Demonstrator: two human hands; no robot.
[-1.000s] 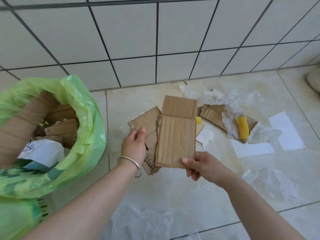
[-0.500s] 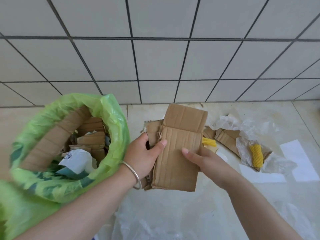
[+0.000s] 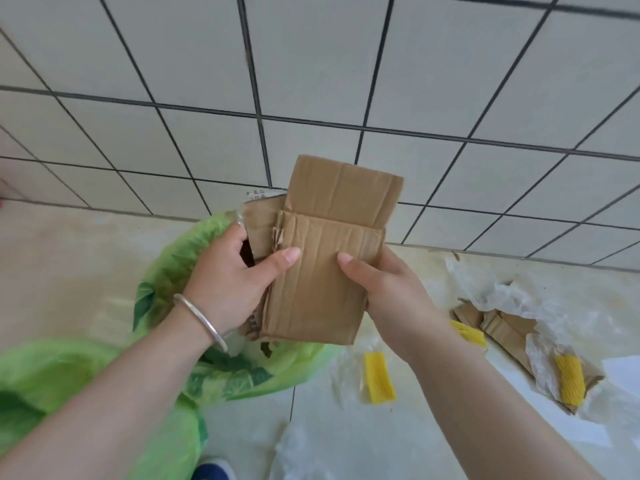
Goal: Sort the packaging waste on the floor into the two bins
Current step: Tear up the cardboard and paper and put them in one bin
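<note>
Glossy green-bagged bin (image 3: 166, 271) at the floor's left, and right above its mouth the left hand (image 3: 228, 282) clamps a stack of ribbed, creased cardboard pieces (image 3: 322, 265), thumb across the front. The right hand (image 3: 391, 292) pinches the stack's other edge; farther right, yellow foam netting (image 3: 378, 377) and crinkled clear plastic film (image 3: 512, 299) lie on the tiles.

This looks like a plain utility corner of a home or a back room, though which one cannot be told. The wall (image 3: 311, 64) is faced with large pale tiles with dark grout lines, and it meets a glossy cream tiled floor (image 3: 69, 265). A bin lined with a green plastic bag (image 3: 242, 375) stands on that floor, and torn cardboard (image 3: 498, 327), clear plastic film (image 3: 512, 299) and yellow foam netting (image 3: 378, 377) lie scattered near the wall.
</note>
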